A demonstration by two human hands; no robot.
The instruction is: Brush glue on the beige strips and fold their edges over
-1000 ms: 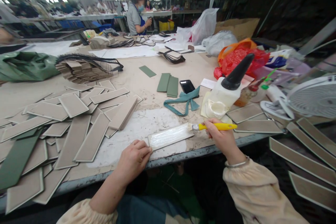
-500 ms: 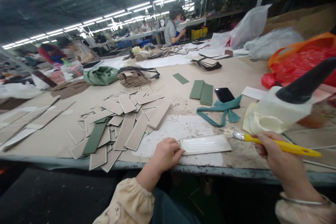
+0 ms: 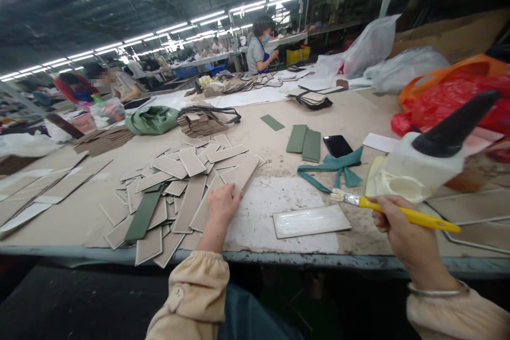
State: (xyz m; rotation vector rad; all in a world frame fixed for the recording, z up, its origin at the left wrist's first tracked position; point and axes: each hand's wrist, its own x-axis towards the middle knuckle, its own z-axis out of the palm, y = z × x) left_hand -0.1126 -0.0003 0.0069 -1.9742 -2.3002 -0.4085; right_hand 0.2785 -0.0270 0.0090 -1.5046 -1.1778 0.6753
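In the head view my right hand [image 3: 404, 234] is closed round the yellow handle of a paintbrush [image 3: 410, 214], whose pale bristles point left above the table. Below and left of the bristles lies a flat rectangular panel [image 3: 313, 221], coated with wet-looking white stuff. My left hand [image 3: 223, 204] is at the near end of a small stack of beige panels [image 3: 247, 172], fingers curled on its edge; the fingertips are partly hidden. Left of it spreads a heap of loose beige panels [image 3: 189, 199] with light edges, a green strip [image 3: 144, 215] among them.
A white plastic jug [image 3: 426, 162] with a black handle and cut opening stands at right. Nearby are a teal cloth band [image 3: 348, 170], a phone [image 3: 337, 145] and green panels [image 3: 303, 142]. Plastic bags [image 3: 458, 87] lie at far right. A co-worker [image 3: 260, 50] is across the table.
My left hand has let go of the coated panel and moved left to the stack of beige panels. My right hand has shifted slightly left with the paintbrush.
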